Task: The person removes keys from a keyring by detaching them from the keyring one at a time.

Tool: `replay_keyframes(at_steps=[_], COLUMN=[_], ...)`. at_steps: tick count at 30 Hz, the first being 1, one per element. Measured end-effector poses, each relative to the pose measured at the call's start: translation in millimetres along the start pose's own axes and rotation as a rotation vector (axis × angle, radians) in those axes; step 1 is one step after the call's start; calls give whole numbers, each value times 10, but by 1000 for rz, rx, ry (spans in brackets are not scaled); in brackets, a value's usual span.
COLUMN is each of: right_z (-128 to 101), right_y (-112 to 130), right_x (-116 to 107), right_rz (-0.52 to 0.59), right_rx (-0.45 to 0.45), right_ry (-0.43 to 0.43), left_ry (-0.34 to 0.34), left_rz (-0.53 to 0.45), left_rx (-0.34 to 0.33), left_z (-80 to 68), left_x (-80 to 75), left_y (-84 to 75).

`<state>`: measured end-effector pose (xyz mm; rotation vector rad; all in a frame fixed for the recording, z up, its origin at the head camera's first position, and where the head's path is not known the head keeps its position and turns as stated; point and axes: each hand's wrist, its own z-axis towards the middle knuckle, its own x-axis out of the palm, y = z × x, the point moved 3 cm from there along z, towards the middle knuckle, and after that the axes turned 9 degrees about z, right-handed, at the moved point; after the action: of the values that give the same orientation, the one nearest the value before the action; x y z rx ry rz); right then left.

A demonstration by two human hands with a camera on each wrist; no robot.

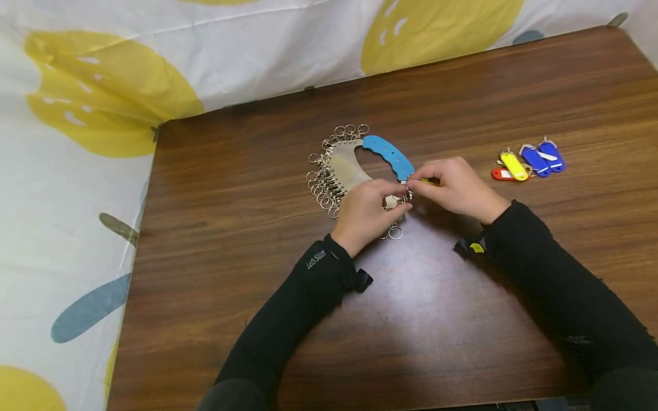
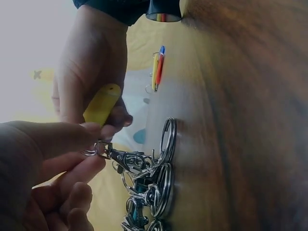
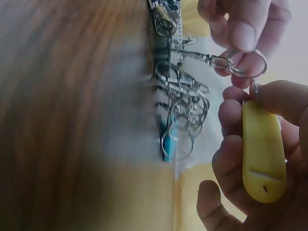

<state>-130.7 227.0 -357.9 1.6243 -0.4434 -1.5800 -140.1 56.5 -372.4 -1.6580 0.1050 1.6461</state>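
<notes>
Head view: a dark brown wooden counter [image 1: 462,103] is seen from above, and near its centre a crescent-shaped metal key organiser with a blue plastic handle [image 1: 388,153] is laid flat, its outer edge hung with many small steel split rings and clips [image 1: 323,181]. The left hand [image 1: 366,212] is placed at the 6 o'clock end of the organiser, and one swivel clip [image 2: 120,158] is pinched between its thumb and forefinger. The right hand [image 1: 452,185] is set just beside it at 3 o'clock, and a yellow plastic key tag [image 3: 262,147] is gripped in its curled fingers. In the right wrist view the tag's small split ring [image 3: 248,62] is seen held up against the end of the clip, touching the left fingertips. Both forearms are covered by black sleeves [image 1: 303,297].

Well apart, at 3 o'clock from the hands, a small cluster of spare plastic key tags [image 1: 529,162] is left on the counter: one red, one yellow and two blue, lying close together. Nothing is placed between that cluster and the right hand. Beyond the counter's far and left edges, a white cloth printed with large yellow shapes [image 1: 103,85] is spread. Part of the organiser's lower rings is hidden by the left hand.
</notes>
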Motion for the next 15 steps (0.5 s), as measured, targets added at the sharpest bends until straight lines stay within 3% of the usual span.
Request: replay_keyframes(at_steps=[11, 15], right_z=[-25, -71], right_y=[-193, -370], right_x=[-253, -455], right_rz=[-248, -257], right_rx=[303, 415], right_ry=[66, 60], left_ry=[97, 100], left_rz=[44, 40], left_rx=[-21, -26], left_z=[-11, -11], left_x=[34, 33], left_y=[-9, 1])
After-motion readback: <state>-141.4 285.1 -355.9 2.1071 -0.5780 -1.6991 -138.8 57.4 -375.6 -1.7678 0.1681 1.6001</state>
